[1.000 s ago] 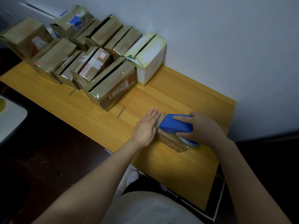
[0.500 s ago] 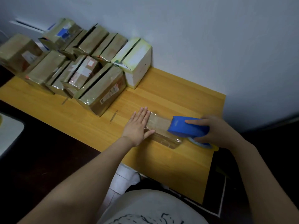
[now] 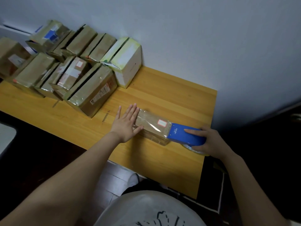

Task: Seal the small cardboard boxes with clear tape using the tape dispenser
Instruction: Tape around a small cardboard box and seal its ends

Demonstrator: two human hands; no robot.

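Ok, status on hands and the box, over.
Left hand flat, pressing the left end of the box. Right hand grips the tape dispenser at its right end, clear tape across the top. Other boxes apart, nothing in the way.

tape roll (image 3: 189, 146) mostly behind dispenser (image 3: 184, 136) | leftmost box (image 3: 11, 57) cut by edge

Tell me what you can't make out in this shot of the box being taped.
All in the head view:
Tape roll: mostly hidden by the tape dispenser and right hand.
Small box, left end: covered by the left hand.
Its red-bordered label: too small to read.
Leftmost stacked box: cut off by the frame edge.
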